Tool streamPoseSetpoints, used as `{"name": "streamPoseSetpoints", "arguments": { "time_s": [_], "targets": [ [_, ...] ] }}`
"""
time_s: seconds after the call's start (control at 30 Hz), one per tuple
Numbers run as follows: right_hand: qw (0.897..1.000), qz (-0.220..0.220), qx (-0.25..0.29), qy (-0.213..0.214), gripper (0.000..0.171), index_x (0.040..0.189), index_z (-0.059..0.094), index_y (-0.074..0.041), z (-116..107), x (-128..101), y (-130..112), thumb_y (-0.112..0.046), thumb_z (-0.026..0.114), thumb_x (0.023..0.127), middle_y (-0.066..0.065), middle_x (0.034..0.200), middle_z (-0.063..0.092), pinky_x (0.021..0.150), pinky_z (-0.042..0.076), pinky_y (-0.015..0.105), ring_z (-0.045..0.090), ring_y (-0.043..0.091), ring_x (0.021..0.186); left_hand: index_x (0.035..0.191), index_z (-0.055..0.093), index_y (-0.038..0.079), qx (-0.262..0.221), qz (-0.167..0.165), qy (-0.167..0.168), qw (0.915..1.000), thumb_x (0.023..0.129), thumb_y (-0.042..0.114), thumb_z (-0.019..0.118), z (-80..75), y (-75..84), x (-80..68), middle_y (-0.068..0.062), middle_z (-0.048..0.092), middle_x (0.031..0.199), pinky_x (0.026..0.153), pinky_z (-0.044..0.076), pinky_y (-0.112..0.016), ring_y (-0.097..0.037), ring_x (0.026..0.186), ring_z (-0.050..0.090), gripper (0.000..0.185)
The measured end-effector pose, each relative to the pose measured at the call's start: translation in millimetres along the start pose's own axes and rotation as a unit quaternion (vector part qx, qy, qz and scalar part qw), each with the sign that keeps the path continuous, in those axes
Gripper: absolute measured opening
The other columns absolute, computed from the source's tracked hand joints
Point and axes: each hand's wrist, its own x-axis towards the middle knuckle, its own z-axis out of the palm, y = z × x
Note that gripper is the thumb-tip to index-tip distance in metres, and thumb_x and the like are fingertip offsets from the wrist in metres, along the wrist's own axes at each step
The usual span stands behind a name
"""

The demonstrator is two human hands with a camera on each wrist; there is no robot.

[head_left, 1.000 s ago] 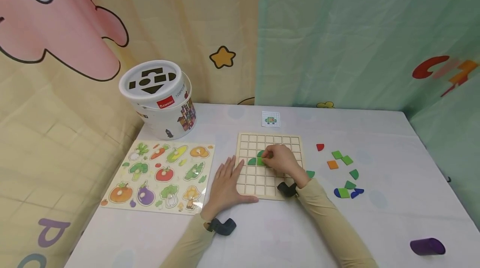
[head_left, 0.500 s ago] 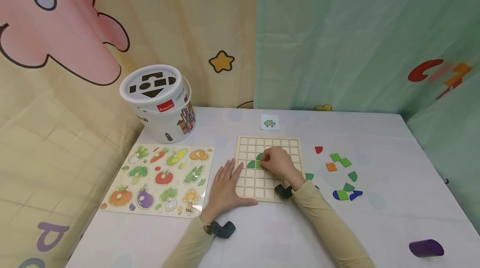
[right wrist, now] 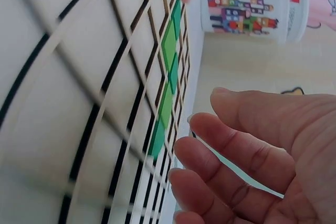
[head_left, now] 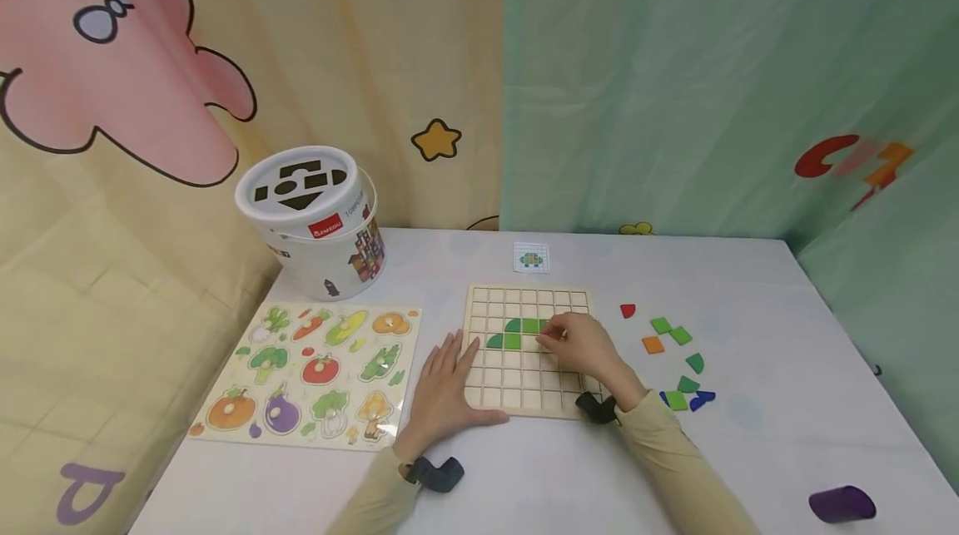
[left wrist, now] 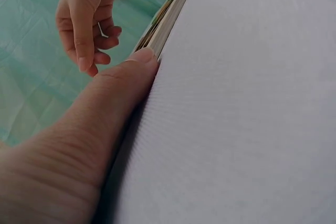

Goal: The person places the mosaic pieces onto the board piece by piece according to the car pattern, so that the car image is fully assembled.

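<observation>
My left hand (head_left: 444,392) rests with spread fingers along the left side of the gridded wooden board (head_left: 490,398), its thumb by the near edge. In the left wrist view, the thumb (left wrist: 113,93) touches the board's edge. My right hand (head_left: 588,348) hovers over the board's right part. In the right wrist view, its fingers (right wrist: 205,156) are loosely bent, thumb apart, with nothing between them. Dark green quarter-circle tiles and light green square tiles (right wrist: 168,43) lie in the grid cells in two rows. In the head view, the fingers partly cover the rightmost dark green tile (head_left: 544,325).
Loose tiles lie right of the board: a red quarter circle (head_left: 628,310), an orange square (head_left: 653,344), several green and blue pieces. A pattern card (head_left: 531,258) is behind the board. Left are a vegetable puzzle (head_left: 307,377) and a white bucket (head_left: 318,256). A purple cylinder (head_left: 842,504) lies front right.
My right hand has moved right across the board from the lower light green square. More green tiles in the upper row are now visible. The left hand stays at the board's edge.
</observation>
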Motion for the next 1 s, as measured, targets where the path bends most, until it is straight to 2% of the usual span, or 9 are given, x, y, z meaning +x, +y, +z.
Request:
{"name": "streamPoseSetpoints", "arguments": {
  "time_s": [0.33,0.53,0.67,0.8,1.0],
  "targets": [
    [0.999,0.036,0.003,0.033,0.012,0.086,0.071,-0.008,-31.8,-31.2,48.6,-0.02,0.069,0.088,-0.003,0.075,0.062,0.052,0.043,0.028,0.052,0.013,0.064,0.152,0.024,0.014,0.012,0.002,0.002,0.9999,0.058,0.091,0.049,3.2,-1.0,-2.3,-0.012,0.014,0.157,0.114,0.003,-0.04,-0.025,0.143,0.006,0.124],
    [0.994,0.093,-0.019,0.057,0.019,0.093,0.071,-0.002,-47.5,-45.0,70.2,-0.021,0.067,0.089,0.003,0.081,0.065,0.059,0.047,0.034,0.057,0.021,0.073,0.152,0.025,0.013,0.005,0.009,0.011,0.9999,0.059,0.09,0.052,2.8,-1.0,-2.4,-0.013,0.015,0.156,0.114,0.004,-0.041,-0.027,0.143,0.007,0.123],
    [0.99,0.112,-0.032,0.074,0.022,0.096,0.07,0.001,-51.4,-53.2,80.9,-0.019,0.069,0.087,0.01,0.086,0.066,0.066,0.051,0.041,0.059,0.026,0.078,0.151,0.026,0.012,0.002,0.013,0.016,0.9998,0.059,0.089,0.052,2.4,-0.9,-3.4,-0.014,0.017,0.156,0.114,0.006,-0.043,-0.028,0.143,0.009,0.123],
    [0.989,0.125,-0.032,0.071,0.025,0.101,0.069,0.004,-53.3,-58.7,90.5,-0.016,0.071,0.085,0.014,0.091,0.065,0.068,0.051,0.043,0.058,0.028,0.079,0.151,0.027,0.011,0.0,0.016,0.017,0.9997,0.06,0.088,0.053,1.3,-0.6,-3.0,-0.015,0.018,0.155,0.114,0.007,-0.044,-0.029,0.142,0.01,0.122],
    [0.989,0.136,-0.033,0.046,0.033,0.106,0.067,0.006,-57.7,-61.8,98.0,-0.015,0.074,0.082,0.017,0.095,0.063,0.066,0.05,0.04,0.056,0.027,0.078,0.152,0.024,0.013,0.003,0.009,0.004,0.9999,0.059,0.088,0.054,-0.9,0.2,-1.6,-0.013,0.015,0.156,0.114,0.005,-0.042,-0.027,0.143,0.007,0.123]
  ]
}}
